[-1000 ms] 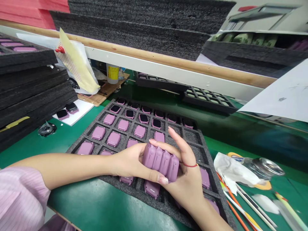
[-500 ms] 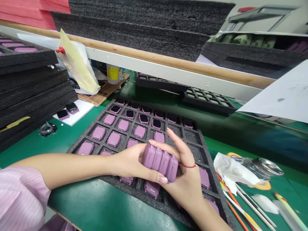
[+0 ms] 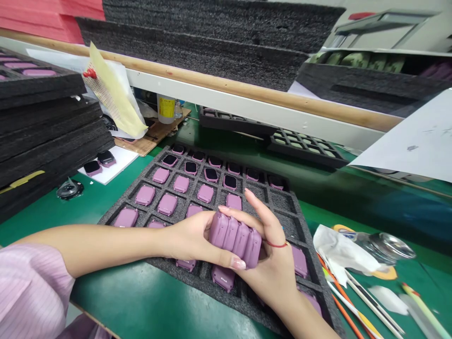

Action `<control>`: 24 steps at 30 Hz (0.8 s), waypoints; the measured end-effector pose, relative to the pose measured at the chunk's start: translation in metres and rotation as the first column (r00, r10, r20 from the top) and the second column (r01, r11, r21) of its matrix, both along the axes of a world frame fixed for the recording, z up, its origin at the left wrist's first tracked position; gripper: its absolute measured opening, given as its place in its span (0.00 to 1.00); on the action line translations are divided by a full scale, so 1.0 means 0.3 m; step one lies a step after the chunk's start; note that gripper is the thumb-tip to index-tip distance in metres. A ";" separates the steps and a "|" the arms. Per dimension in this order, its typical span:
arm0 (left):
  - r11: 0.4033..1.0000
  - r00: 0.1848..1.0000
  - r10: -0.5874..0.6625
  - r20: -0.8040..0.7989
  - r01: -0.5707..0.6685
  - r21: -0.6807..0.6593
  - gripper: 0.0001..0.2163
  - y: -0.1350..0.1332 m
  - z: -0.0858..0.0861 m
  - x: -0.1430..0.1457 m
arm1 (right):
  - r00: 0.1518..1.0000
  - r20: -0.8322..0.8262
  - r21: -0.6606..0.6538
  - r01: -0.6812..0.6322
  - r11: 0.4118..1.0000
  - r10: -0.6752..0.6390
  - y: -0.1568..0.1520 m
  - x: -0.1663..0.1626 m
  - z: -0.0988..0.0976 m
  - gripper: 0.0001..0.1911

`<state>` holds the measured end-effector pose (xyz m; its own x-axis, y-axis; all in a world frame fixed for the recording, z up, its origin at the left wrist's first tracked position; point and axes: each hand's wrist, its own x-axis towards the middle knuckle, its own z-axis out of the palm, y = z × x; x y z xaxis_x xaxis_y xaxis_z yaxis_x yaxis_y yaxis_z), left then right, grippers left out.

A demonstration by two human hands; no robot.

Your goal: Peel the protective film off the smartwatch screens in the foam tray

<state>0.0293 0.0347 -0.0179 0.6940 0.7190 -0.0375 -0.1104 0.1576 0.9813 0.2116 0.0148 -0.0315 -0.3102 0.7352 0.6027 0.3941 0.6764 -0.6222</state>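
Several purple smartwatch cases (image 3: 236, 238) are stacked side by side between my two hands, above the foam tray. My left hand (image 3: 197, 238) grips the stack from the left, its thumb along the near side. From the right, my right hand (image 3: 273, 263) is wrapped around the same stack, index finger raised. Below lies a black foam tray (image 3: 208, 294) with compartments. Its back rows hold watches with dark screens up (image 3: 211, 174); nearer rows hold purple cases back side up (image 3: 167, 204). My hands and forearms hide part of the tray.
Stacked foam trays (image 3: 42, 127) rise at the left. A shelf edge (image 3: 226, 87) crosses above the green table. At right lie a white tissue (image 3: 339, 252), a glass bottle with a metal top (image 3: 391, 246) and several thin sticks (image 3: 374, 301). Two watches (image 3: 92, 167) rest on white paper at left.
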 end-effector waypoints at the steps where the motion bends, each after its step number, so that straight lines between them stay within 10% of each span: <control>1: 1.000 1.000 0.001 -0.001 -0.001 -0.001 0.17 0.000 0.000 0.000 | 1.000 -0.002 -0.004 -0.001 1.000 0.001 0.000 0.000 -0.001 0.43; 24: 0.993 0.996 0.081 0.047 -0.085 0.083 0.26 -0.032 -0.002 -0.014 | 0.998 0.021 0.033 -0.053 0.998 0.052 -0.025 -0.043 0.017 0.45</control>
<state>0.0250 0.0250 -0.0184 0.6317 0.7733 0.0555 -0.1626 0.0622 0.9847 0.1987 0.0075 -0.0264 -0.3602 0.6970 0.6200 0.3696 0.7169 -0.5912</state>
